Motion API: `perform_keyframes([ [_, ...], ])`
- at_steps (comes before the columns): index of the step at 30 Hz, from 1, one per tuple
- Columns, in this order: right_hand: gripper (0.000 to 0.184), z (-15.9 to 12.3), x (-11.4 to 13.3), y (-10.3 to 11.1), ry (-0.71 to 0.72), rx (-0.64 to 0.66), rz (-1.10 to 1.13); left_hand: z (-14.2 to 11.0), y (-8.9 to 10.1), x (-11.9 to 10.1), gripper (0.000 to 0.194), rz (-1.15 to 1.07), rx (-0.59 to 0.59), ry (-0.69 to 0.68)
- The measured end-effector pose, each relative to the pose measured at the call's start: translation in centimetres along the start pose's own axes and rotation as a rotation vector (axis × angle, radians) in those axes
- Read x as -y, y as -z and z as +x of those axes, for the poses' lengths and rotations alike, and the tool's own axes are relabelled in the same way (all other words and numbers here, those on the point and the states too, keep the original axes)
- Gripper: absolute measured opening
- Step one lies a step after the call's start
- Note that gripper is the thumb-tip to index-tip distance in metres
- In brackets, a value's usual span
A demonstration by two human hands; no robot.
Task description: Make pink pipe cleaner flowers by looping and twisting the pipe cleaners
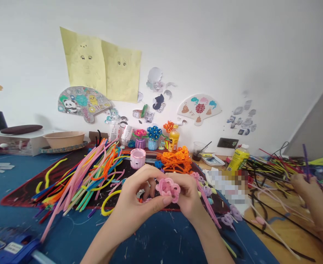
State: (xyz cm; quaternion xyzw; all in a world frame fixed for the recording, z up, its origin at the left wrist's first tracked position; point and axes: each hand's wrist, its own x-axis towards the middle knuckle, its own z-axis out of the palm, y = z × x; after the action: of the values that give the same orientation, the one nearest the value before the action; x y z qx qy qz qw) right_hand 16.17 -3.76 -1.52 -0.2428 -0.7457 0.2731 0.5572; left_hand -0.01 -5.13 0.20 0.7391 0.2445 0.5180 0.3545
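Between my hands is a small pink flower bent from fuzzy pipe cleaners (168,189), its looped petals facing me. My left hand (139,194) pinches it from the left, thumb across its lower front. My right hand (187,192) closes on its right side, the fingertips mostly hidden behind the petals. Behind my left fingers a small metallic thing shows, too covered to name. Just beyond stands a pink-and-white cup (137,158). Long pipe cleaners in many colours (76,179) lie to the left. Orange pipe-cleaner pieces (176,159) are heaped behind my right hand.
At the lower left lies a blue glue gun (13,247). Little flower pots (153,141), an orange drink bottle (174,138) and a yellow bottle (238,157) stand toward the wall. At the right, another person's hand (305,189) holds a purple pipe cleaner among scattered stems.
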Motion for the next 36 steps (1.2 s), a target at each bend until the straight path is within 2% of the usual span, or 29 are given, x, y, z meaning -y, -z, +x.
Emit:
perform_keyframes([
  [6,0.024,-0.3,-0.7,-0.1,-0.090,-0.022,0.225,0.0,0.5,0.0,0.036,-0.057,0.040,-0.012],
  [10,0.024,-0.5,-0.8,-0.1,-0.141,-0.010,0.352,0.1,0.5,-0.3,0.031,-0.071,0.054,0.010],
  [12,0.022,-0.4,-0.6,-0.2,-0.169,-0.014,0.357,0.1,0.4,-0.2,0.027,-0.030,0.011,0.025],
  [16,0.015,-0.1,-0.1,-0.3,-0.194,-0.016,0.304,0.1,0.1,0.1,0.025,0.080,-0.151,0.045],
  [19,0.023,0.1,0.1,-0.4,-0.173,-0.033,0.258,0.1,0.1,0.5,0.027,0.102,-0.257,0.094],
  [21,0.025,0.1,0.0,-0.6,-0.175,-0.068,0.243,0.2,0.2,0.8,0.028,0.100,-0.269,0.127],
  [23,0.019,0.1,0.0,-0.7,-0.203,-0.124,0.227,0.2,0.3,1.0,0.028,0.101,-0.247,0.132],
  [25,0.016,0.1,0.0,-0.8,-0.236,-0.184,0.214,0.2,0.3,1.2,0.027,0.120,-0.263,0.086],
  [27,0.016,0.1,0.1,-0.8,-0.266,-0.217,0.222,0.1,0.2,1.1,0.025,0.182,-0.329,-0.005],
  [30,0.018,0.2,0.2,-0.9,-0.310,-0.235,0.259,0.0,0.2,0.7,0.016,0.393,-0.422,-0.177],
  [33,0.020,0.3,0.2,-0.9,-0.345,-0.222,0.271,-0.1,0.2,0.4,0.006,0.584,-0.398,-0.292],
  [36,0.020,0.4,0.1,-0.9,-0.373,-0.199,0.228,-0.1,0.2,0.4,0.006,0.646,-0.356,-0.316],
])
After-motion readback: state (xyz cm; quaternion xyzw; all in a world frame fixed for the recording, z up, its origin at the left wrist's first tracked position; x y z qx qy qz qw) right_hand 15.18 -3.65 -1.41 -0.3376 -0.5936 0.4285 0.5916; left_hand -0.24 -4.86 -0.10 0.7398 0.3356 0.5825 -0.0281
